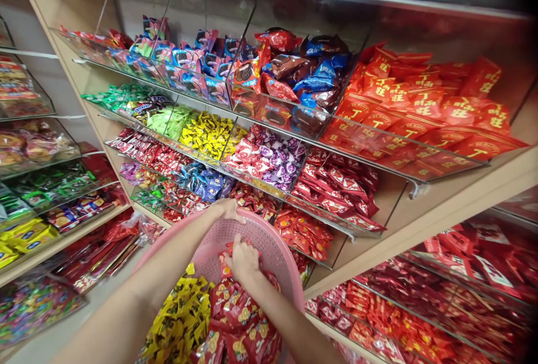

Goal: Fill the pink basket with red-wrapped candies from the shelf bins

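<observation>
A pink perforated plastic basket (296,266) fills the lower middle of the view, tilted up against the shelf front. My left hand (229,209) grips its far rim, thumb over the edge. Inside the basket, yellow wrapped candies (185,311) lie on the left and red candy packets (241,319) with orange fruit prints on the right. My right hand (244,257) is in the basket with its fingers curled on the red packets near the far wall; the fingertips are partly hidden.
Tiered shelves with clear dividers hold yellow candies (205,134), purple candies (286,157), red-orange snack bags (412,95) and chocolate-coloured round packs (290,64). Red packets (302,232) sit just beyond the basket's rim. A wooden shelf edge (420,218) slants along the right. More shelves with packs (29,235) stand at left.
</observation>
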Available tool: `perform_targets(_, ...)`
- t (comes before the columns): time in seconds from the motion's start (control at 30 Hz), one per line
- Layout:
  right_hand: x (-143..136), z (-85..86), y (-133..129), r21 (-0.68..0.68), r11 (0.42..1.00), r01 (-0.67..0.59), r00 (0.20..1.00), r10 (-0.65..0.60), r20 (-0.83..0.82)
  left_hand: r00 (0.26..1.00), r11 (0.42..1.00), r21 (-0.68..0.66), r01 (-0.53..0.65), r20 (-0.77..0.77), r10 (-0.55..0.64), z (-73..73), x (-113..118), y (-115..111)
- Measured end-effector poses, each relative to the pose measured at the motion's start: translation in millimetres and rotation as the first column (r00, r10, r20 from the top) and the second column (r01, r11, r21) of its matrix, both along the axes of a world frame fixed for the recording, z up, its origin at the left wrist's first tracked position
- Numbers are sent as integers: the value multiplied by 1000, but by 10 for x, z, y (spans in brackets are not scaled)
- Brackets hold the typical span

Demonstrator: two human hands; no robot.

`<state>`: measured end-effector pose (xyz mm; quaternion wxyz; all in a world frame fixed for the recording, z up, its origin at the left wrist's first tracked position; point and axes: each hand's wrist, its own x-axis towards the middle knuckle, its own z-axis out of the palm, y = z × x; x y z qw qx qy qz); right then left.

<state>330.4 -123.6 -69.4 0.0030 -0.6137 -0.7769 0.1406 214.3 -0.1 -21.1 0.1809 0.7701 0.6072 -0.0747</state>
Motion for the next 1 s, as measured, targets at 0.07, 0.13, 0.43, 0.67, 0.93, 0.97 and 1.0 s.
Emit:
perform_targets(0.07, -69, -84, -37, -12, 1000, -19, 999, 19, 35, 1000, 1000, 4, -4, 0, 4, -5, -1, -1)
perform_targets(0.13, -81, -100, -58, -21, 1000, -20, 998, 21, 62, 1000, 1000, 6, -8, 1, 8, -9, -3, 1)
perform_targets(0.43, 817, 570, 306, 150, 979, 140, 984, -121, -129, 1000, 1000, 0, 14, 26, -14, 37, -9, -22)
perform_targets(0.67, 1364, 550, 834, 213, 829, 518, 855, -491, -169, 999, 1000, -5, 0, 33, 0, 65, -13, -37)
perform_targets(0.93, 1358, 430, 957, 123, 828, 546, 821, -502, -272, 999, 1000, 3, -2, 35, 2, 70, -30, -36)
perform_targets(0.97, 1375, 409, 935, 108, 828, 550, 813, -501, -297, 999, 1000, 2, 1, 32, -1, 65, -32, -29)
perform_targets(1.0, 1393, 384, 908, 93, 829, 552, 803, -498, -327, 1000, 1000, 1, 4, 30, -4, 60, -32, -22)
